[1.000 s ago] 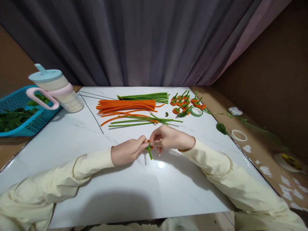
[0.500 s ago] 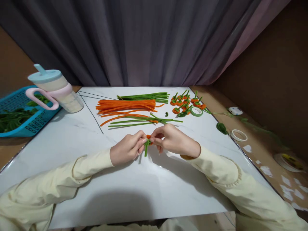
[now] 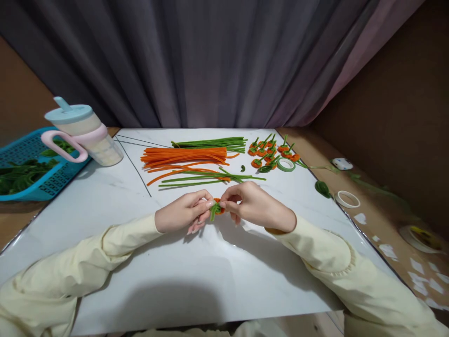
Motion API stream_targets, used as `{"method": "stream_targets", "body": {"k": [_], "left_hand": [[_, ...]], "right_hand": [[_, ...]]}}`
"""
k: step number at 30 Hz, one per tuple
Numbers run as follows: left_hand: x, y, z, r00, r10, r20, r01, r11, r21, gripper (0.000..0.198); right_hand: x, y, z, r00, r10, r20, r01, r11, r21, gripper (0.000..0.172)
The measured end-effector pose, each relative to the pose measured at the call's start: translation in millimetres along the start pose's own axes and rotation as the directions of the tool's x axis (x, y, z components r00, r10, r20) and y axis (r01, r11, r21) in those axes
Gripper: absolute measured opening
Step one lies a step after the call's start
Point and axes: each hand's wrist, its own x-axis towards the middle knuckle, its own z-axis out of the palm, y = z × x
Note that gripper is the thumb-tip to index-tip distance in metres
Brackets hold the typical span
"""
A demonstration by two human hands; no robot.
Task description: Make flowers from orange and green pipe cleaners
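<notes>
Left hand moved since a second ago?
Yes, slightly: the left hand has shifted forward and a touch left, closer to the orange bundle, which lies unmoved.
</notes>
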Motion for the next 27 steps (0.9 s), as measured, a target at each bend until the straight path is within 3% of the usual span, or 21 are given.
{"method": "stream_targets", "body": {"k": [5,10,12,19,24,27], "left_hand": [[4,9,-9.6,0.995,-0.046,-0.085,0.042,0.998,-0.055,0.032],[6,10,-4.8,0.996,-0.073,0.045,0.080,0.979,-0.188,0.038],[5,9,-2.5,0.997,-0.067,0.047,0.076,0.973,-0.219,0.037],[4,9,-3.0,0.997,-0.076,-0.003,0.074,0.973,-0.218,0.037],[2,13,-1.2,0.995,-0.088,-0.052,0.070,0.955,-0.290,0.031],[0,14,0.6,0.990,-0.106,-0.095,0.065,0.928,-0.366,0.027]], "right_hand": [[5,4,-11,0.992,0.026,0.123,-0.056,0.968,0.245,0.017],[6,4,-13,0.994,0.032,0.101,-0.057,0.965,0.255,0.015],[5,4,-13,0.997,0.019,0.076,-0.036,0.971,0.237,0.014],[-3,0,-13,0.997,-0.068,0.037,0.069,0.997,-0.030,0.012],[-11,-3,-9,0.964,-0.235,-0.122,0.185,0.928,-0.325,0.010],[-14,-2,-6,0.943,-0.297,-0.153,0.208,0.881,-0.425,0.009]]}}
